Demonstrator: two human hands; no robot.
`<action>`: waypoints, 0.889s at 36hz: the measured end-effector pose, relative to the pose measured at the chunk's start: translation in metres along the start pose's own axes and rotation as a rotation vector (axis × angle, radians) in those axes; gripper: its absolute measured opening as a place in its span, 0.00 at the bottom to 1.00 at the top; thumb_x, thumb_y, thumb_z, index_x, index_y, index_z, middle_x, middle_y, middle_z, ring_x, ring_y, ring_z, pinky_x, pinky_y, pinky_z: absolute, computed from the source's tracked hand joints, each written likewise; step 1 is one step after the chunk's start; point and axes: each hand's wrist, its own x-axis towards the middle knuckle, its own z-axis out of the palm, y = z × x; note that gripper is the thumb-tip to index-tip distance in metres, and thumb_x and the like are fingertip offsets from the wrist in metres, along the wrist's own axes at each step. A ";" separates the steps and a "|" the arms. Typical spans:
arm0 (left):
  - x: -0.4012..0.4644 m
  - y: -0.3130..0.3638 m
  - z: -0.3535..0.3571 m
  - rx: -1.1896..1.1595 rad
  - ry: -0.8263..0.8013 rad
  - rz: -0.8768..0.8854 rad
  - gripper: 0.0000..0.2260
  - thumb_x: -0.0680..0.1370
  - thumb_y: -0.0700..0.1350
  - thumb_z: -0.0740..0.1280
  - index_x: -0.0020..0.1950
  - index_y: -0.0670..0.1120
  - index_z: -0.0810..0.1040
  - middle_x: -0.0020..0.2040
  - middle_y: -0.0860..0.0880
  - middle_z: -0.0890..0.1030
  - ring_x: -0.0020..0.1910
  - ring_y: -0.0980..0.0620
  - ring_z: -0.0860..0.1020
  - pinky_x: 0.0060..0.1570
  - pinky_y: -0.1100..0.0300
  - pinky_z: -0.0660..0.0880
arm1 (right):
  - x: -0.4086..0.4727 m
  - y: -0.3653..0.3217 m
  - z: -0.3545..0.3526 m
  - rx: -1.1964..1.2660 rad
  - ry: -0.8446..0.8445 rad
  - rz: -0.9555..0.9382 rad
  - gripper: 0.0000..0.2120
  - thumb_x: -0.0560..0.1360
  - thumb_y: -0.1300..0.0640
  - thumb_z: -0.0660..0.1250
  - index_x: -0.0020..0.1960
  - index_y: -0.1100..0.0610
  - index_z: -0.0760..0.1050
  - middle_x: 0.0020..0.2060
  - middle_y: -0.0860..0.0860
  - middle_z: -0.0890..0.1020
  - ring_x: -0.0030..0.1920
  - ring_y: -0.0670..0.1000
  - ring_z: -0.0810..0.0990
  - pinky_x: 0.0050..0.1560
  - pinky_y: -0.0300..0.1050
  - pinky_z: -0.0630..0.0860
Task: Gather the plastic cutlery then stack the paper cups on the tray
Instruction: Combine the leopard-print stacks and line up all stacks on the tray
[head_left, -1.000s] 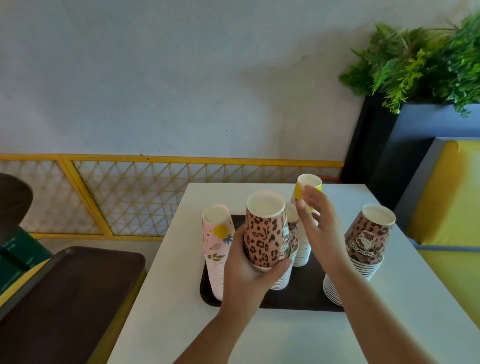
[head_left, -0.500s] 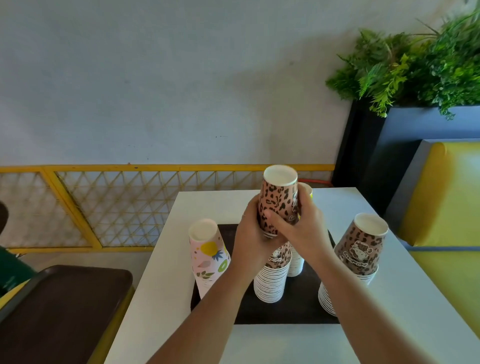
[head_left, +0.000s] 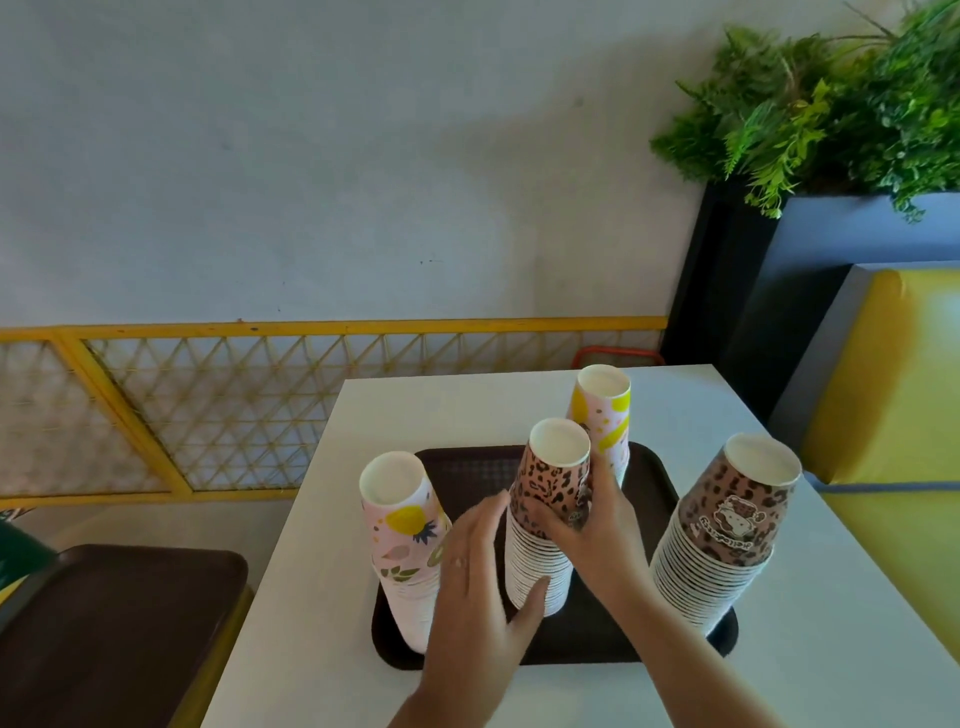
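The right hand (head_left: 597, 525) was clamped on the leopard-print paper cup stack (head_left: 545, 519) on the dark plastic tray (head_left: 644, 478); the left hand (head_left: 478, 566), fingers straight, touched its white rims.

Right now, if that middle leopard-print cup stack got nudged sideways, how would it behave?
The leopard-print stack is tall and narrow, so it would probably tip rather than slide. Being paper, it is likely light. The right hand gripping its top probably steadies it.

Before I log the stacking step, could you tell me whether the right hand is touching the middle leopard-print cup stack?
Touching. The head view shows the right hand with its fingers curled round the top of the leopard-print cup stack on the tray.
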 end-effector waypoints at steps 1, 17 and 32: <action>-0.004 0.002 -0.006 -0.008 0.044 0.029 0.32 0.68 0.51 0.72 0.69 0.47 0.63 0.64 0.49 0.73 0.65 0.54 0.68 0.69 0.69 0.59 | -0.001 0.001 0.001 -0.007 0.009 -0.006 0.36 0.67 0.52 0.74 0.67 0.41 0.57 0.56 0.40 0.74 0.56 0.39 0.73 0.52 0.31 0.71; -0.011 -0.072 -0.026 -0.369 0.141 -0.478 0.52 0.55 0.51 0.80 0.73 0.47 0.58 0.67 0.44 0.71 0.65 0.45 0.72 0.61 0.39 0.72 | -0.017 0.026 0.024 0.000 0.096 0.120 0.38 0.61 0.54 0.79 0.63 0.43 0.62 0.51 0.38 0.74 0.53 0.41 0.75 0.52 0.38 0.74; 0.022 -0.074 -0.003 -0.404 0.008 -0.615 0.41 0.52 0.57 0.77 0.63 0.52 0.69 0.55 0.54 0.80 0.54 0.55 0.79 0.54 0.55 0.76 | -0.019 0.034 0.022 -0.097 0.115 0.083 0.42 0.58 0.52 0.80 0.66 0.47 0.62 0.55 0.41 0.73 0.52 0.39 0.73 0.47 0.27 0.68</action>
